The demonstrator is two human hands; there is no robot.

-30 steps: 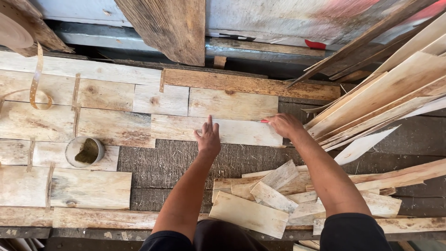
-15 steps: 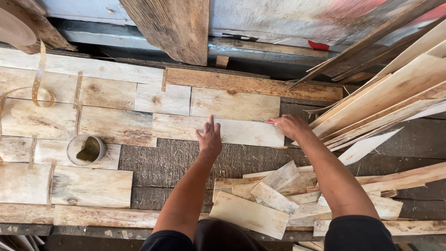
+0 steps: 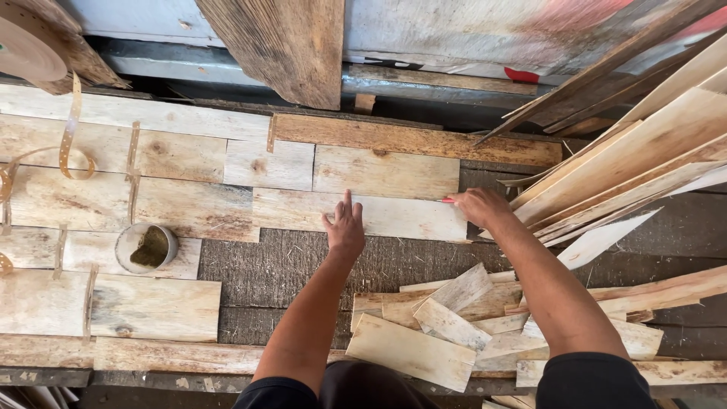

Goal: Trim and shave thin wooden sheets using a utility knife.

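Note:
My left hand [image 3: 346,228] lies flat, fingers spread, on a pale veneer strip [image 3: 401,216] in the middle of a patchwork of thin wood sheets [image 3: 189,208]. At the strip's right end my right hand [image 3: 479,207] is closed around a small red-tipped tool [image 3: 448,201], its tip touching the strip's edge. Both forearms reach up from the bottom of the view.
A small round pot of greenish paste [image 3: 147,248] sits at the left. A tape roll [image 3: 29,47] with loose brown tape hangs top left. Loose veneer offcuts [image 3: 447,326] pile near the front; long strips [image 3: 644,163] lean at the right. A dark plank [image 3: 284,45] stands behind.
My right hand has shifted slightly right and down along the strip's end. My left hand has stayed pressed on the strip.

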